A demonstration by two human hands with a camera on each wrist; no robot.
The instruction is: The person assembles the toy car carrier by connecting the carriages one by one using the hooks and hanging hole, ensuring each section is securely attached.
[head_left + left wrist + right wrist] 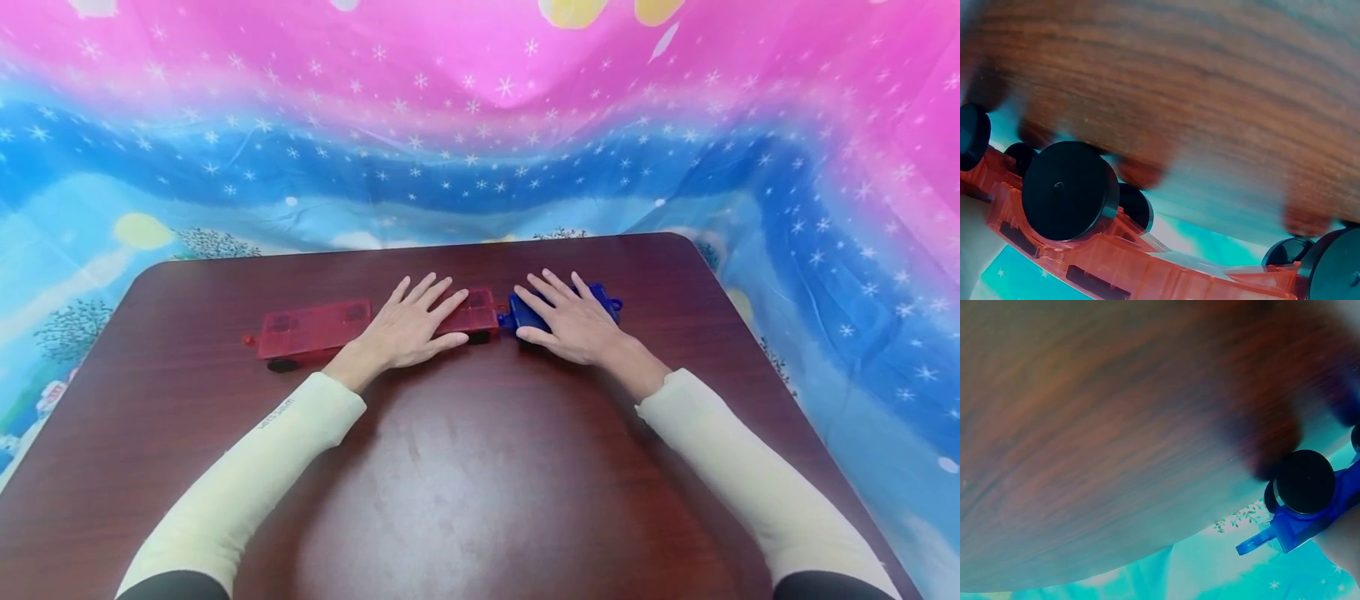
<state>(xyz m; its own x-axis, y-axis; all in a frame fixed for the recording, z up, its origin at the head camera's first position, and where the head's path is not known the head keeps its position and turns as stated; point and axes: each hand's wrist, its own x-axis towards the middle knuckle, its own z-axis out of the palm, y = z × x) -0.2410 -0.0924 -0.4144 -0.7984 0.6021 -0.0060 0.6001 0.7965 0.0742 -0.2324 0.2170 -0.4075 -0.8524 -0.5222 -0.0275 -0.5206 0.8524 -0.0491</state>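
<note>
A row of see-through toy train cars with black wheels lies across the far part of the table. My left hand (411, 329) rests palm down, fingers straight, over the red toy train cars (313, 330). It hides their middle in the head view; the left wrist view shows a red car's side (1141, 269) and a black wheel (1069, 190). To the right, my right hand (573, 325) lies with spread, straight fingers on a blue toy train car (603, 293). Between the hands, the blue car's left end meets the red car's right end. One blue wheel unit's black wheel (1304, 481) shows in the right wrist view.
The dark brown wooden table (450, 500) has rounded far corners and a glare patch near its front. A pink and blue snowflake-patterned cloth (480, 125) hangs behind it and along the sides.
</note>
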